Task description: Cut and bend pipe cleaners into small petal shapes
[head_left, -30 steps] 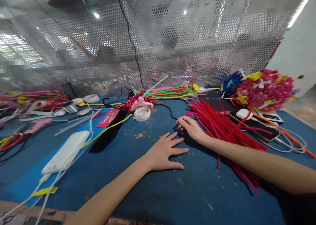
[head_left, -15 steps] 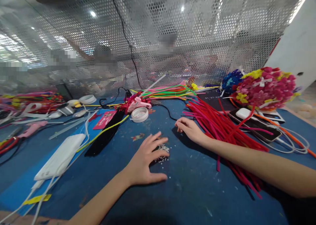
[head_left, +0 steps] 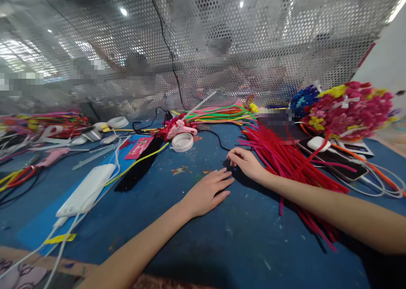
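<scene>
My left hand [head_left: 207, 192] lies flat on the blue tabletop, palm down, with its fingers stretched out and slightly apart. The small white beads seen earlier are hidden, and the hand covers that area. Just beyond its fingertips rests my right hand [head_left: 245, 164], its fingers curled in and thumb close to them; whatever may be inside is hidden. To the right of that hand spreads a bundle of red pipe cleaners [head_left: 294, 170], partly under my right forearm. A round white container [head_left: 182, 142] holding small pale beads stands farther back, before a pink glue gun [head_left: 181, 129].
On the left lie a white power bank [head_left: 87, 189] with cables, a black bundle [head_left: 139, 166] and a second pink glue gun [head_left: 52, 157]. At right are a phone [head_left: 336, 160], a white earbud case [head_left: 319, 144] and a pink flower bouquet [head_left: 352, 111]. Perforated metal [head_left: 190, 48] stands behind.
My left hand has slid forward and right, its fingers drawing closer together and flattening, and the loose beads are no longer visible. My right hand stays nearly in place. The view has shifted slightly.
</scene>
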`<state>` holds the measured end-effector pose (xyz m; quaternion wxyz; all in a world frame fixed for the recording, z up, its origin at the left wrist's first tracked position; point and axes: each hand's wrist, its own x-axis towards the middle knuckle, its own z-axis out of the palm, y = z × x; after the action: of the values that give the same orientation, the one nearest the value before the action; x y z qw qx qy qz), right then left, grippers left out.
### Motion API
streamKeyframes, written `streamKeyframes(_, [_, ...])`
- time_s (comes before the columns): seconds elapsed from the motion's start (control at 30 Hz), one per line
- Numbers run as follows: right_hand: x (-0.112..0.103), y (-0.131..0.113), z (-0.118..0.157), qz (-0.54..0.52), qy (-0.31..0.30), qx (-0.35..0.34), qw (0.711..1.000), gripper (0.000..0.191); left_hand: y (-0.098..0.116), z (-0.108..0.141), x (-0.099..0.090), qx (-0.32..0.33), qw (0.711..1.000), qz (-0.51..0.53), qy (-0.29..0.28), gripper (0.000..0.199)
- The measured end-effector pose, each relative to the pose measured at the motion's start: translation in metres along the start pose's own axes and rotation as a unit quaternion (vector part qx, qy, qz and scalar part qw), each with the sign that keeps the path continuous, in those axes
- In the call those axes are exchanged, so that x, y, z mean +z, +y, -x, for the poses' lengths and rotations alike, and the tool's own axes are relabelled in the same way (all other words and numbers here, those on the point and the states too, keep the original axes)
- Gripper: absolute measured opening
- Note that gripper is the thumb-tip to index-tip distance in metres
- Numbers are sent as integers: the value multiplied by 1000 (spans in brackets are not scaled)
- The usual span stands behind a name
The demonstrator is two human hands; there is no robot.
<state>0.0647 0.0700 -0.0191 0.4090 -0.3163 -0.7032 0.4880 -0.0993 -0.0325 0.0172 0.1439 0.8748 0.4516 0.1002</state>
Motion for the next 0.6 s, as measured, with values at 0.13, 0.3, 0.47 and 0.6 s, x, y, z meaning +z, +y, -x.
streamKeyframes(0.13, [-1,-2,0,2,3,7,1000,21,-6,2,-6,79,996,12,-26,35])
streamKeyframes(0.3, [-1,-5,1,13,-4,14,1000,21,-18,20,-13,102,994,29,34,27])
streamKeyframes(0.47, [0,-4,1,16,-12,18,1000,20,-16,26,-16,29,997,-34,55,45])
streamKeyframes(0.6, [0,-3,1,16,-13,15,1000,20,-14,21,-15,23,997,-66,-27,59])
